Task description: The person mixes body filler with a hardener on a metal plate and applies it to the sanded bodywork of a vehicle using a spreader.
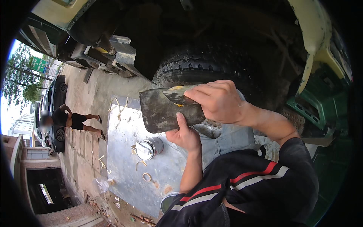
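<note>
My left hand [185, 135] grips a dark, smeared flat board [153, 111] by its near edge, thumb on top and the fingers mostly hidden underneath. In my right hand [219, 101] is a dark, thin putty spreader [179, 96], pinched between thumb and fingers. The spreader's blade lies against the upper face of the board, near its far right part. A small dab of yellow putty [180, 105] shows beside the blade's edge, and more yellow streaks the spreader's top edge.
Beyond my hands stands a large black tyre [196, 70] under a vehicle body with a green panel [329, 98]. A grey sheet [124, 151] on the ground bears a paint-type tin [155, 145] and a tape roll [146, 176]. Another person [60, 118] stands at left near a parked car [58, 132].
</note>
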`<action>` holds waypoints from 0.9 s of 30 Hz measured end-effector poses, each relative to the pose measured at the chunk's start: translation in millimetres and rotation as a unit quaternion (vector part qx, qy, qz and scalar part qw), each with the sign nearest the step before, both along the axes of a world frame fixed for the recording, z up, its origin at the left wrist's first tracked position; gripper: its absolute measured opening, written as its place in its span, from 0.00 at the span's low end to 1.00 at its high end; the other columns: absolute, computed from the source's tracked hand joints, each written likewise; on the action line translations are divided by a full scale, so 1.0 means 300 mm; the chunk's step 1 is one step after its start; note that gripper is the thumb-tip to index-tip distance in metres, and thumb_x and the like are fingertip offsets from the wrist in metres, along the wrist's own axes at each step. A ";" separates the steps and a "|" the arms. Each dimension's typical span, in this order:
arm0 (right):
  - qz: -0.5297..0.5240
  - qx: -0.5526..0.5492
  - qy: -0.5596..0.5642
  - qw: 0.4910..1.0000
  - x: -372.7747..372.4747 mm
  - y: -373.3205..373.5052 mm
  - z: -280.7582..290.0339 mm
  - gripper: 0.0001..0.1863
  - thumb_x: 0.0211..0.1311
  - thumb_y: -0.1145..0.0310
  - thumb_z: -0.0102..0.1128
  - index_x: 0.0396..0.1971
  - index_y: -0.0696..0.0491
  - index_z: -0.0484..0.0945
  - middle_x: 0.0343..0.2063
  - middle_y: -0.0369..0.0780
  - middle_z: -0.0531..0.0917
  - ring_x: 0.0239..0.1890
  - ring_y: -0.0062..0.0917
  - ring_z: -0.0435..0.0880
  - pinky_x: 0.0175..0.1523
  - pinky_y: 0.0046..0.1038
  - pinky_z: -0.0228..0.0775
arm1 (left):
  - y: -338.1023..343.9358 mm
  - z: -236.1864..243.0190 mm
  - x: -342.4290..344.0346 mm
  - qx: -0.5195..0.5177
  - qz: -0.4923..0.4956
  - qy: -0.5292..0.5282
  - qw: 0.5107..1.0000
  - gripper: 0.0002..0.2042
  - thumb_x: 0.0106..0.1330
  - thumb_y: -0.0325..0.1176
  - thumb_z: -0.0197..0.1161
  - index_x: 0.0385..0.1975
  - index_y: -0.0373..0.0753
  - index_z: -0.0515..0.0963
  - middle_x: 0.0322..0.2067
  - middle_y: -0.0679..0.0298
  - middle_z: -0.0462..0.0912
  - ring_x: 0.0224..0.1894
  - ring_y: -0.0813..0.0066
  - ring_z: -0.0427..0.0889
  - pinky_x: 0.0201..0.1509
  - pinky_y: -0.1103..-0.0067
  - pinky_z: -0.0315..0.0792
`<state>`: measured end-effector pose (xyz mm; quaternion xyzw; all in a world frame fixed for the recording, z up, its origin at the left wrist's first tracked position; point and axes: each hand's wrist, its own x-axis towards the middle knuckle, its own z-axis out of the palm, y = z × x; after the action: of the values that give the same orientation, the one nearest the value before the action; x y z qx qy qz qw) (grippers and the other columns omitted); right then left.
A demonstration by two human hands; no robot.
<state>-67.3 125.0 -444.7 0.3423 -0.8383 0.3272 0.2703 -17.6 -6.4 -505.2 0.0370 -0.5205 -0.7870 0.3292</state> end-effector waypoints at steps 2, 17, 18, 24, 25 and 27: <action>0.032 -0.012 0.045 0.998 -0.048 0.025 0.005 0.20 0.40 0.79 0.60 0.38 0.52 0.84 0.33 0.37 0.87 0.32 0.30 0.87 0.35 0.30 0.79 | -0.014 -0.013 -0.014 0.087 -0.049 -0.039 0.994 0.15 0.68 0.18 0.55 0.54 0.24 0.70 0.51 0.49 0.79 0.50 0.65 0.81 0.56 0.72 0.76; 0.204 0.043 -0.159 0.965 -0.105 0.245 -0.072 0.33 0.51 0.85 0.53 0.58 0.42 0.77 0.59 0.39 0.78 0.63 0.37 0.74 0.66 0.42 0.66 | -0.083 0.031 0.001 0.204 -0.185 -0.101 0.956 0.20 0.64 0.15 0.56 0.57 0.26 0.68 0.55 0.50 0.76 0.56 0.62 0.77 0.63 0.68 0.70; 0.205 0.029 -0.163 0.965 -0.109 0.266 -0.095 0.33 0.50 0.86 0.53 0.58 0.44 0.77 0.57 0.40 0.79 0.62 0.37 0.75 0.65 0.39 0.68 | -0.087 0.038 0.004 0.201 -0.184 -0.098 0.957 0.20 0.64 0.15 0.56 0.57 0.26 0.68 0.54 0.50 0.76 0.56 0.62 0.77 0.63 0.68 0.70; -0.015 0.014 -0.167 0.986 -0.073 0.353 -0.051 0.14 0.64 0.74 0.59 0.49 0.54 0.79 0.46 0.40 0.85 0.45 0.27 0.85 0.48 0.27 0.77 | -0.117 0.079 -0.001 0.135 -0.148 -0.018 0.980 0.17 0.66 0.18 0.58 0.55 0.26 0.70 0.54 0.51 0.77 0.54 0.65 0.78 0.61 0.69 0.72; 0.024 -0.157 -0.226 0.961 -0.051 0.326 -0.040 0.13 0.66 0.73 0.58 0.49 0.56 0.79 0.45 0.39 0.85 0.44 0.24 0.84 0.48 0.25 0.76 | -0.119 0.085 -0.005 0.111 -0.133 0.008 0.985 0.17 0.67 0.19 0.58 0.55 0.26 0.70 0.54 0.51 0.77 0.54 0.66 0.78 0.61 0.69 0.72; 0.095 -0.476 -0.318 0.815 -0.017 0.244 -0.009 0.12 0.70 0.70 0.55 0.49 0.59 0.77 0.43 0.38 0.85 0.43 0.18 0.82 0.48 0.23 0.74 | -0.101 0.080 -0.017 0.093 -0.114 0.057 0.987 0.14 0.70 0.21 0.57 0.54 0.27 0.72 0.54 0.51 0.77 0.54 0.67 0.78 0.61 0.69 0.72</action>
<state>-72.5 198.3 -447.4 0.1263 -0.5804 0.7999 0.0857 -22.6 -36.8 -481.3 -0.0369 -0.4258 -0.8653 0.2617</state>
